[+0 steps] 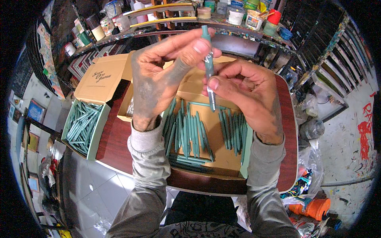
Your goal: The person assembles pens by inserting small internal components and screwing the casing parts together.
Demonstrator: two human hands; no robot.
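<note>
A teal pen [210, 65] with white print stands nearly upright between my two hands, above an open box. My left hand [166, 67] pinches its upper part between thumb and fingers, just below the narrower top end. Lower down, my right hand [250, 91] grips the barrel with thumb and forefinger, and the pen's lower end points down. Beneath my hands, the open cardboard box [228, 162] holds many teal pen barrels [192, 131] laid in rows, some lying crosswise at the near side. My forearms cover part of this box.
A second cardboard box [93, 144], full of jumbled teal barrels, stands left with its printed lid raised. Between the boxes sits a small carton [126, 109] with pale pieces. Paint pots [235, 16] line the shelf behind the table [287, 131]. An orange container [317, 209] lies at lower right.
</note>
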